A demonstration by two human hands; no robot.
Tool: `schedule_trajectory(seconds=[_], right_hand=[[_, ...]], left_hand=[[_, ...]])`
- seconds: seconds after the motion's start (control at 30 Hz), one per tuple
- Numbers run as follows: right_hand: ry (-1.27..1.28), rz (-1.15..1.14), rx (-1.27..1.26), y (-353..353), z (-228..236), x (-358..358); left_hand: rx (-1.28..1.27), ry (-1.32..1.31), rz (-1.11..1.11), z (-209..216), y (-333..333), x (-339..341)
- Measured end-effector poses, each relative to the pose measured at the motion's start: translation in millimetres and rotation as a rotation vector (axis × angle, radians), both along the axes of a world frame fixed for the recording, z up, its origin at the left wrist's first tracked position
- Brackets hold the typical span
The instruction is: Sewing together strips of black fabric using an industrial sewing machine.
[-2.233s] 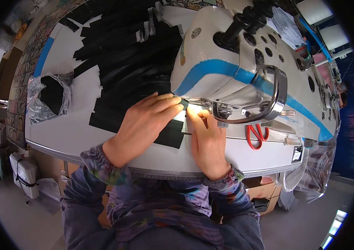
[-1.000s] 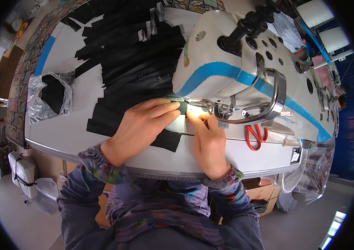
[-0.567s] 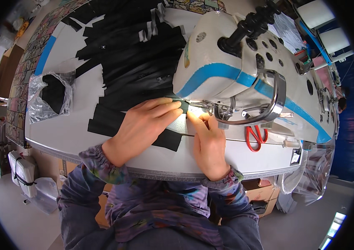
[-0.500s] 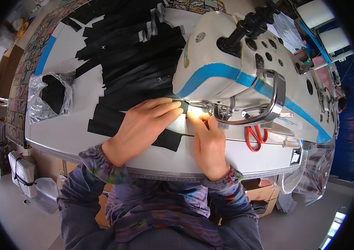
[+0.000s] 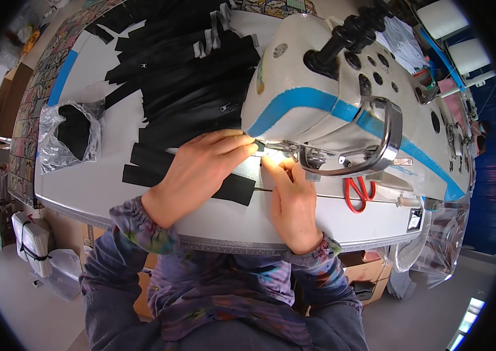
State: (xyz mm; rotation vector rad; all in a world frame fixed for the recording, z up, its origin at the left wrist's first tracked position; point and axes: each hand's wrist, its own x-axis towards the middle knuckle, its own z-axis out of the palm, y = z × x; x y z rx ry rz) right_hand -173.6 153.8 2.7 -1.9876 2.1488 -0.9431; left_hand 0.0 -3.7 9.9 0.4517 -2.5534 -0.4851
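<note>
A white sewing machine with a blue stripe (image 5: 300,105) stands at the right of the table, its lamp lighting the needle area. Under its presser foot (image 5: 286,149) lies the end of a black fabric strip (image 5: 259,146). My left hand (image 5: 198,172) is closed, fingers together, pressing that strip just left of the foot. My right hand (image 5: 293,202) pinches close in front of the foot; whatever sits between thumb and finger is too small to make out. Another black strip (image 5: 236,188) passes beneath my left hand. Beyond spreads a heap of black zipper strips (image 5: 189,88).
Red-handled scissors (image 5: 358,194) lie right of my right hand. A clear plastic bag with black contents (image 5: 75,131) rests at the table's left. White thread cones (image 5: 455,35) stand at the far right. A ruler strip (image 5: 230,245) runs along the table's front edge.
My left hand has shifted slightly to the left. The black strips beneath it have spread apart, two ends now showing at its left. The right hand stays nearly still.
</note>
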Motion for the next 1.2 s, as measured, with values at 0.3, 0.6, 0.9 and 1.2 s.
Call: schedule_trajectory(seconds=[0.3,0.6,0.9,1.2], right_hand=[[0.017,-0.007,0.008,2,-4,0],[-0.105,-0.048,-0.019,5,-3,-1],[-0.119,0.086,-0.080,-1,4,0],[-0.099,0.058,-0.035,-2,4,3]], left_hand=[[-0.088,-0.067,0.017,-1,-16,-6],[-0.092,0.160,0.106,-3,-14,-5],[0.040,0.031,-0.006,4,7,15],[0.063,0.004,-0.016,1,4,13]])
